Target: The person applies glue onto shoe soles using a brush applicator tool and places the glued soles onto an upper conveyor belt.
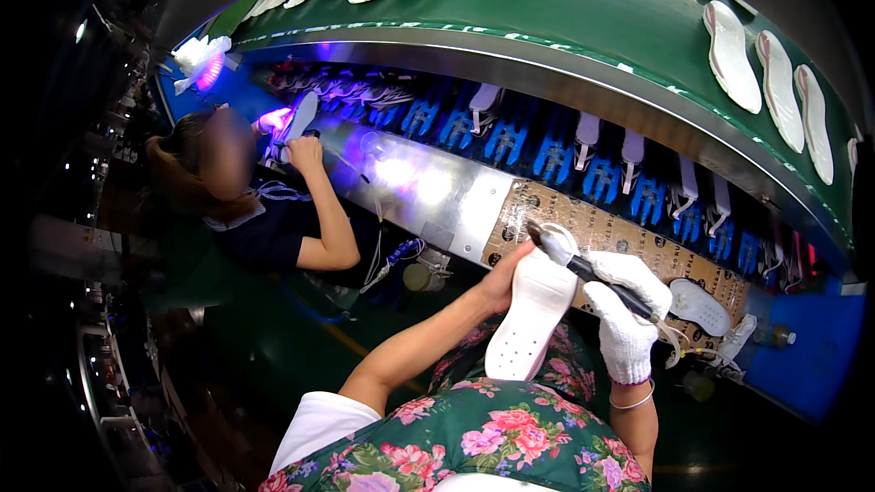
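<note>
My flowered apron (506, 437) is filling the bottom of the frame, its lower part running out of view. Just above it, near the centre, the white sole (533, 314) is slanting, its holed end pointing down toward my lap. My bare left hand (504, 279) is gripping its left edge near the top; the thumb is showing, but the sole is hiding most of the other fingers. My right hand (629, 305), in a white glove, is pinching the black handle of a brush (588, 271), and the glove is covering part of that handle. The brush's dark tip is lying over the upper end of the sole, where I cannot tell whether it is touching. A pale loop there is blurring into the glare. Printed cardboard (519, 205) is lying behind, and a grey-white shoe (700, 307) is resting right of my glove. At upper left, a co-worker (264, 219) is holding another shoe (301, 118), purple light washing out the fingers.
</note>
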`<state>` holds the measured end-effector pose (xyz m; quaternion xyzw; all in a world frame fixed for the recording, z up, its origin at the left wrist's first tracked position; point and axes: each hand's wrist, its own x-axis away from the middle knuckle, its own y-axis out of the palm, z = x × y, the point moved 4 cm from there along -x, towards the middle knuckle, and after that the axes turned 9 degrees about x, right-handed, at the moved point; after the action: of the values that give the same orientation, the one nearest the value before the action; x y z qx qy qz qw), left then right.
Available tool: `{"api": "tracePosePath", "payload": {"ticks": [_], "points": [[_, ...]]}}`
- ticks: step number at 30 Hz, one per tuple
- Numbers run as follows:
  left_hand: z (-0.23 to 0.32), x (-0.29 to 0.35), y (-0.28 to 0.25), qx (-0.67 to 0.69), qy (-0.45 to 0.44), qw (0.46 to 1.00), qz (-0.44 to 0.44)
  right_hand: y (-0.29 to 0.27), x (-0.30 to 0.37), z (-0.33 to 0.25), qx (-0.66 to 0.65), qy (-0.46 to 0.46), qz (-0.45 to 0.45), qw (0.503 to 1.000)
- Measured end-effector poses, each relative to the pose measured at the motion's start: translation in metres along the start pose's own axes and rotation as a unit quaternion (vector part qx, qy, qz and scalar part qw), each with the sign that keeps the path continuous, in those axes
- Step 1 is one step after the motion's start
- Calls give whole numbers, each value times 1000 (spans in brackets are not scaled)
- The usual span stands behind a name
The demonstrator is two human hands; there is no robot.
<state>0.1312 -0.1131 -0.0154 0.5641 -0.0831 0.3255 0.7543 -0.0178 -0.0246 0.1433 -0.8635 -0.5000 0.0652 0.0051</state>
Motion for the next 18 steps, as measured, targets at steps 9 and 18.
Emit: {"api": "tracePosePath", "payload": {"ticks": [9,18], "points": [[-27,30,44,180,-137,960,-165,-14,6,7,68,-60,45,995],[4,22,92,91,29,993,-75,0,-20,-25,226,-205,45,951]]}}
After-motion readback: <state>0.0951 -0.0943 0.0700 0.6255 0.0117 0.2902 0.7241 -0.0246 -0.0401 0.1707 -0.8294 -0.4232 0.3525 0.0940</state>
